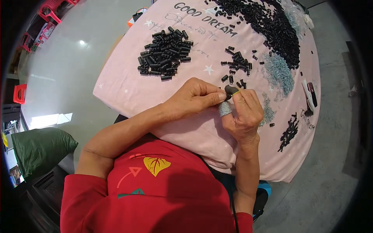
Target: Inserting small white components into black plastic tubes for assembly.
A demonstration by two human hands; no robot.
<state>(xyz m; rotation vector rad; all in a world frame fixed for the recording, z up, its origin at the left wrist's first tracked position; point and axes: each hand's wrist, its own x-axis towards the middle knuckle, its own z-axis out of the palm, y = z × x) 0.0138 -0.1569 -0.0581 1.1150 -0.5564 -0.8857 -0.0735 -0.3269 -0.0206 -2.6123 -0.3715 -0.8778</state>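
My left hand (196, 96) and my right hand (244, 114) meet over the near part of the pink cloth (186, 128). Thumb and forefinger of each are pinched together on a small black plastic piece (228, 97), mostly hidden by the fingertips. A grey wrap (224, 109) covers my right thumb, and a dark finger cover (231, 89) with a yellow band sits on my right forefinger. Just beyond my fingers lie several loose short black tubes (240, 62). To the right of my right hand are small silvery metal bits (268, 110), scattered on the cloth.
A pile of longer black cylinders (165, 54) lies at left. A large heap of black parts (268, 29) spreads across the far right, beside a mound of silvery bits (279, 73). Thin black pieces (288, 134) and a remote control (312, 94) lie near the right edge.
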